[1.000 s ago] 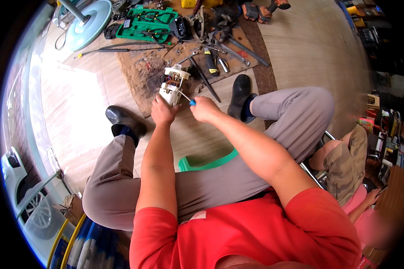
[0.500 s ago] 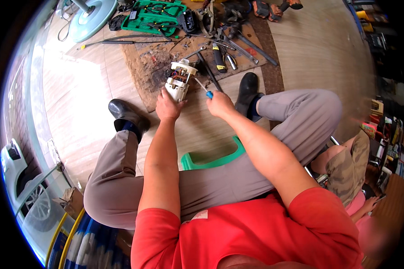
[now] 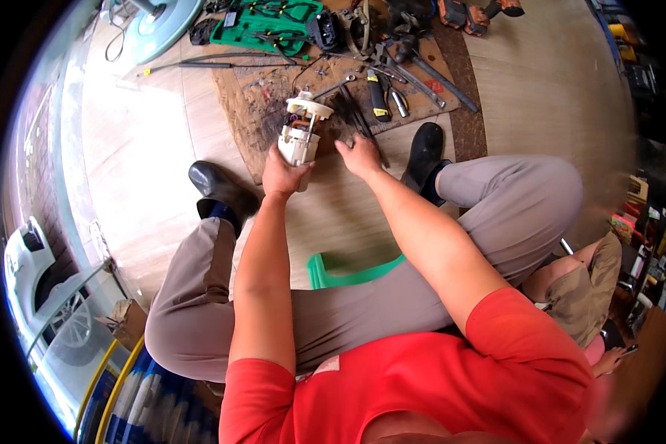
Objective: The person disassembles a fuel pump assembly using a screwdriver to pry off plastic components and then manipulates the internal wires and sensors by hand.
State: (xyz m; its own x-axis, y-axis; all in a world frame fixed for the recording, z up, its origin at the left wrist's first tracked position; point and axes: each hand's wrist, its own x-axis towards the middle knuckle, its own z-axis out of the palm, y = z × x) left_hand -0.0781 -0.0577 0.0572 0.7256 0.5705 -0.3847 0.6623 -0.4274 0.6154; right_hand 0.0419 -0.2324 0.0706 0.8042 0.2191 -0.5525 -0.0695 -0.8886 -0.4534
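My left hand is closed round the lower body of a white plastic fuel pump module, held upright with its round flange on top. Copper-coloured parts and wires show between flange and body. To its right, my right hand is over a long dark bar-like tool at the cardboard's near edge. Thumb and fingers are apart there, though the fingertips are partly hidden. The blue-handled screwdriver is out of sight. A yellow-and-black utility knife lies beyond that hand, beside a short metal piece.
Stained cardboard lies on the tiled floor under scattered tools. Behind are a green tool case, orange power drills and a pale blue fan base. A green stool is beneath me. Another person's leg is at right.
The blue-handled screwdriver seen in my right hand has gone from view, and that hand is now over the dark bar. My left hand still holds the pump module. The whole view has shifted slightly.
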